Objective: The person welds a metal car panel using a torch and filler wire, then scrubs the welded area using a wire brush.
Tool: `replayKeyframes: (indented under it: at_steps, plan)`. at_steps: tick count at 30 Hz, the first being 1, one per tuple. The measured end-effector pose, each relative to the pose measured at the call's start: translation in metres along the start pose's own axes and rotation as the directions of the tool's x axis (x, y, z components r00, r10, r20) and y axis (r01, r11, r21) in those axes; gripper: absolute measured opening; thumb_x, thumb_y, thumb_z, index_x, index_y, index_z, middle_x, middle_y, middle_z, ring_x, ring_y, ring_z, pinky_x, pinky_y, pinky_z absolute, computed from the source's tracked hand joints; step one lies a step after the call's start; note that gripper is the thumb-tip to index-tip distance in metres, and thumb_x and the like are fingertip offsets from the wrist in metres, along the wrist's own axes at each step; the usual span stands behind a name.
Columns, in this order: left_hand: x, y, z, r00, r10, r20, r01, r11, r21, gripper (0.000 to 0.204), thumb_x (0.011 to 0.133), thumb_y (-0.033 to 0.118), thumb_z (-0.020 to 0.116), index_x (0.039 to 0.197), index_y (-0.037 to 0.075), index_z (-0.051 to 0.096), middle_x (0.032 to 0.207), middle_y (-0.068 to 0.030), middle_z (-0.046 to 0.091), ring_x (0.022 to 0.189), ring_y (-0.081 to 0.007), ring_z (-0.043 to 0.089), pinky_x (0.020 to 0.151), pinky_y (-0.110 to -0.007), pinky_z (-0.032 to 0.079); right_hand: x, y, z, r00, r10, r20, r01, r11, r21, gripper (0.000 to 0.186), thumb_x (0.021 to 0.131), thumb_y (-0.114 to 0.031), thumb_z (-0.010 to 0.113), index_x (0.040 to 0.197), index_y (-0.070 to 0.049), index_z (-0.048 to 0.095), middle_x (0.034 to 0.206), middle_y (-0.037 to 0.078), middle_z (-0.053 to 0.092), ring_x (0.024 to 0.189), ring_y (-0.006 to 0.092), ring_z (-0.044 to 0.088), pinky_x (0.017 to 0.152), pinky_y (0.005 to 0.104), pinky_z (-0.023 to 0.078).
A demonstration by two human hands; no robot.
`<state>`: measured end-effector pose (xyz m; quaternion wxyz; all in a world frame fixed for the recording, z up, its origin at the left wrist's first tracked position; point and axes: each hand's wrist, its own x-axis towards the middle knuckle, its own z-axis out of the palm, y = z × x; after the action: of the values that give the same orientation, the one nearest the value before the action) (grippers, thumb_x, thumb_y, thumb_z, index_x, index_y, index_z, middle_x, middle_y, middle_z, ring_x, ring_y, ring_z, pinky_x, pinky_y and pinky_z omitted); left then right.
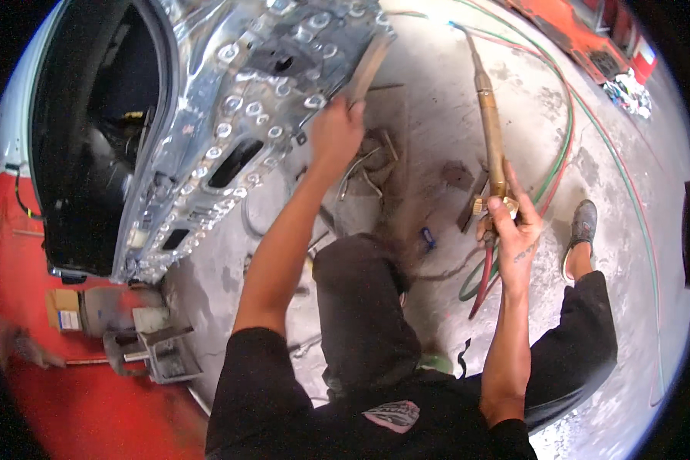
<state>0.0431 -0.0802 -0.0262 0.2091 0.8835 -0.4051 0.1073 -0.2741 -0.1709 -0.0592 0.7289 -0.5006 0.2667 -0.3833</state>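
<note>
Currently, 2 bare hands are seen from above, both forearms raised away from the body over a pale concrete floor point(437, 115). The left hand point(336, 132) is clenched around a wooden handle point(368, 70); the handle runs up and to the right, and its upper end meets the lower corner of a bare metal car door point(238, 115) pocked with round holes. The tool's head is blurred and cannot be made out. The door is tilted, its dark window opening point(92, 138) lying to the left.

The right hand point(514, 226) is closed around the lower body of a brass gas torch point(492, 130), thumb set on the brass valve block. The torch is held near upright, its tip pointing away toward the top of the view, well apart from the door. Red and green hoses point(567, 138) trail from below the hand and loop across the floor. A grey shoe point(581, 230) rests on the floor just right of the hand. Red bodywork point(69, 399) fills the lower left.
</note>
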Motion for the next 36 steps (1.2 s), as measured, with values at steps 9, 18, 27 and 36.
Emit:
replayKeyframes:
  at_steps: [9,18,27,36]
  plan:
    - [-0.015,-0.021,0.006,0.996,0.028,-0.084,-0.034,0.997,-0.075,0.033,0.100,0.031,0.063,0.108,-0.001,0.065,0.084,-0.0293,0.070,0.082,-0.0502,0.070,0.077,-0.061,0.054,-0.008,0.000,0.010,1.000,0.006,0.008,-0.006,0.997,-0.076,0.056,0.099,-0.008,0.068,0.153,-0.002,0.053,0.083,0.004,0.066,0.057,0.0090,0.058,0.050,0.0252,0.048]
    - [-0.074,-0.057,0.016,0.991,-0.056,-0.118,0.049,0.997,-0.061,0.033,0.102,0.031,0.060,0.112,0.000,0.062,0.086,-0.0298,0.070,0.086,-0.0523,0.068,0.075,-0.060,0.051,-0.040,0.015,0.022,0.996,0.076,0.054,-0.069,0.991,-0.118,0.059,0.097,-0.005,0.070,0.153,-0.008,0.054,0.082,0.000,0.068,0.059,0.0055,0.056,0.054,0.0239,0.048]
    - [-0.147,-0.055,-0.073,0.952,-0.226,0.207,0.294,0.866,-0.405,0.034,0.102,0.028,0.064,0.109,-0.005,0.067,0.073,-0.0119,0.065,0.068,-0.0211,0.061,0.064,-0.037,0.048,-0.040,0.034,0.057,0.964,0.108,0.244,-0.063,0.981,-0.186,0.056,0.094,-0.014,0.074,0.148,-0.007,0.060,0.085,0.002,0.067,0.061,0.0079,0.056,0.056,0.0266,0.049]
    - [-0.163,-0.061,-0.097,0.934,-0.300,0.194,0.351,0.872,-0.342,0.034,0.101,0.025,0.068,0.112,-0.007,0.070,0.070,-0.0064,0.062,0.065,-0.0142,0.057,0.060,-0.033,0.045,-0.023,0.037,0.064,0.944,0.177,0.279,-0.140,0.979,-0.146,0.057,0.095,-0.016,0.073,0.148,-0.005,0.059,0.085,0.004,0.069,0.058,0.0086,0.057,0.055,0.0273,0.049]
